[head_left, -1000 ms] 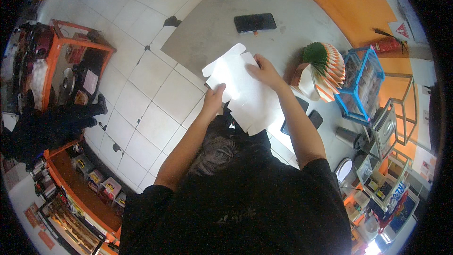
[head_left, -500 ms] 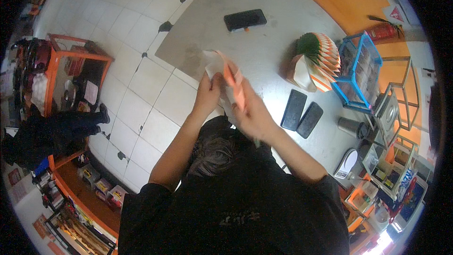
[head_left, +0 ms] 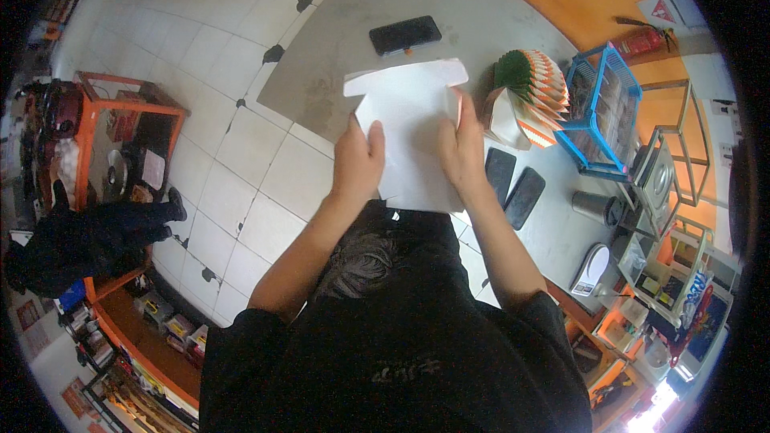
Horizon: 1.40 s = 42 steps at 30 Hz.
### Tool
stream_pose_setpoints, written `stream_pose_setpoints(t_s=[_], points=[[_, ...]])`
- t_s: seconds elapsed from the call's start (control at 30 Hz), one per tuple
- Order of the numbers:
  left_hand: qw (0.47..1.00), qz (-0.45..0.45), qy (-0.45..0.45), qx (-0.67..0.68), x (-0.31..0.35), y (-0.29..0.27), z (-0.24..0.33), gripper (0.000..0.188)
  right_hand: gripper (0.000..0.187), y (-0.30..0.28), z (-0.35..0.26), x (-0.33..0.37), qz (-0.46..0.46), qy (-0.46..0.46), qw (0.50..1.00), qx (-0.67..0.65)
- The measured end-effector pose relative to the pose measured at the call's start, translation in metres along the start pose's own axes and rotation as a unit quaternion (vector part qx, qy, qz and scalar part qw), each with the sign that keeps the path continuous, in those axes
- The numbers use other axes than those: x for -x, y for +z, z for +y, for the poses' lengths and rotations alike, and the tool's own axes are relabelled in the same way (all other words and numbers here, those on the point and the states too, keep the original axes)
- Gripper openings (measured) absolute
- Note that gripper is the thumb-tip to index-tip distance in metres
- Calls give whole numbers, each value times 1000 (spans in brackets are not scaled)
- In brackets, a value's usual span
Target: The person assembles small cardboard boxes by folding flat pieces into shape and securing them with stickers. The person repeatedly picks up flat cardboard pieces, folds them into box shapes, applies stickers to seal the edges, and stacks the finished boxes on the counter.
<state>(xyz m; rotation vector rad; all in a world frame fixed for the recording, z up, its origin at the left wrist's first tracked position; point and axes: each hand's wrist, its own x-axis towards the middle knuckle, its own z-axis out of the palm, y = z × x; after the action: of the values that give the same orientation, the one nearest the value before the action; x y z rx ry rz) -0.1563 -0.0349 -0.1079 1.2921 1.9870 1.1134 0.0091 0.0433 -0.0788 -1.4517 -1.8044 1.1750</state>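
Between my two hands is a paper food carton (head_left: 413,140), spread with its white inner face up and a wide flap at its far end. My left hand (head_left: 358,159) grips its left edge, thumb on the white face. My right hand (head_left: 463,151) grips the opposite edge the same way; a bit of orange outer side shows there. The carton is held above the near edge of the grey table (head_left: 321,88). To the right of my right hand stands a fanned stack of similar cartons (head_left: 533,96), white, orange and green.
A black phone (head_left: 406,35) lies beyond the carton; two dark phones (head_left: 525,198) lie at right. Farther right are a blue basket (head_left: 597,112), a steel tumbler (head_left: 595,207) and a white scale (head_left: 591,269). At left a person in black (head_left: 96,232) stands by an orange-framed cabinet (head_left: 88,140).
The carton was narrow and partly folded, with its orange side showing and my right hand blurred across it. Now it is spread wide, white face up, and my hands are farther apart.
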Motion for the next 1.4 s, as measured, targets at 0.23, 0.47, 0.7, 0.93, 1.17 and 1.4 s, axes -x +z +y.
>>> stream_pose_setpoints(t_s=[0.23,0.47,0.7,0.93,1.17,1.4], points=[[996,-30,55,-59,26,37,22,39,47,30,58,-42,60,0,996,72],[991,-61,-91,-81,-62,55,-93,37,57,24,104,-71,-2,-38,997,63],[993,7,50,-111,-30,29,-102,64,39,-21,125,2,9,4,995,-98],[925,-270,166,-211,64,50,-93,64,25,-27,154,113,9,125,977,-175],[894,-373,71,-238,39,36,-72,35,28,-4,147,126,-41,163,971,-168],[932,-261,235,-88,60,12,-34,27,59,28,97,91,-36,178,936,-301]])
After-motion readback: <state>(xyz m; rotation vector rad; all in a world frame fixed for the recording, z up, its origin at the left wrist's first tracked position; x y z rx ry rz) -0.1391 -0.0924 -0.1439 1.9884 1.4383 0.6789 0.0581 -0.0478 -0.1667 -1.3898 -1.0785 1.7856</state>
